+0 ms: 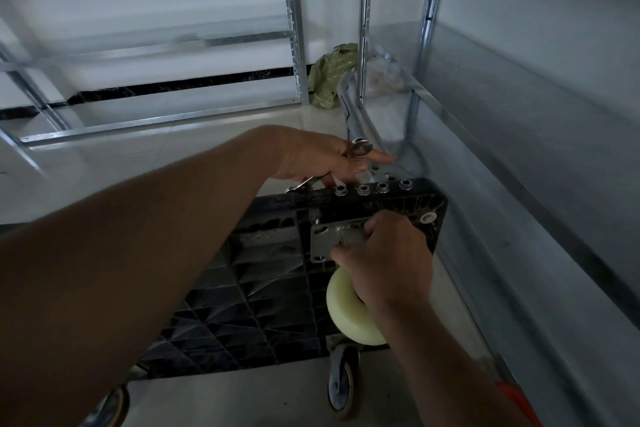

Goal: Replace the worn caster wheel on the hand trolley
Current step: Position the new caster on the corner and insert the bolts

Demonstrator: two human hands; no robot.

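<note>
I count one trolley deck (pixel 263 274), black and ribbed, underside facing me, standing on the floor beside metal shelving (pixel 519 149). Four flanged nuts (pixel 373 188) sit in a row on its upper edge. One cream caster wheel (pixel 349 308) with its steel mounting plate (pixel 325 239) lies against the deck corner; my right hand (pixel 384 260) grips its bracket. My left hand (pixel 322 159) holds wrenches (pixel 358 147) at the deck's top edge; I make out two. Two worn casters (pixel 341 381) show below. I can read no writing.
</note>
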